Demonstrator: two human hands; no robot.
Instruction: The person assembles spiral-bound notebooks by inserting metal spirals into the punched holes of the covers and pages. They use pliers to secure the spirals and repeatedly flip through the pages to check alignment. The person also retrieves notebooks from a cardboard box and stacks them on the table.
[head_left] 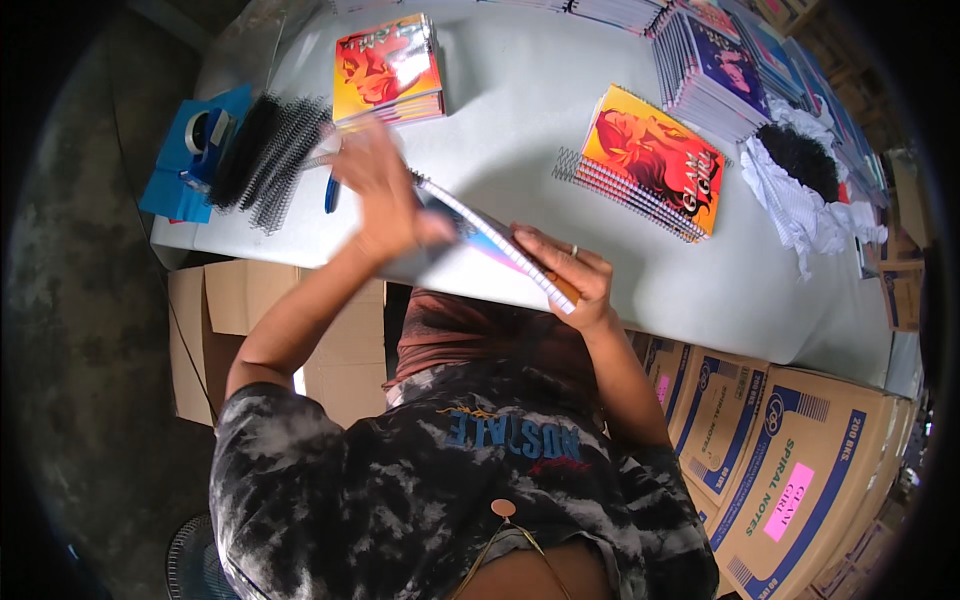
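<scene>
My right hand [570,268], wearing a ring, grips the near end of a spiral notebook [490,232] held edge-on above the table's front edge. Its bound edge with white paper faces up, and part of a blue and pink cover shows. Near the notebook's far end, my left hand [375,190] is raised and smeared by motion, so its fingers cannot be read. A pile of loose black spiral coils [275,160] lies just left of that hand. Between the pile and the hand rests a blue pen [331,193].
Orange-covered notebooks stand in a left stack [385,70] and a right stack [650,160]. Purple-covered notebooks [710,75] are piled behind a crumpled white cloth [790,200]. A blue tape dispenser [207,148] sits at the table's left edge. Cardboard boxes [800,470] stand below the table.
</scene>
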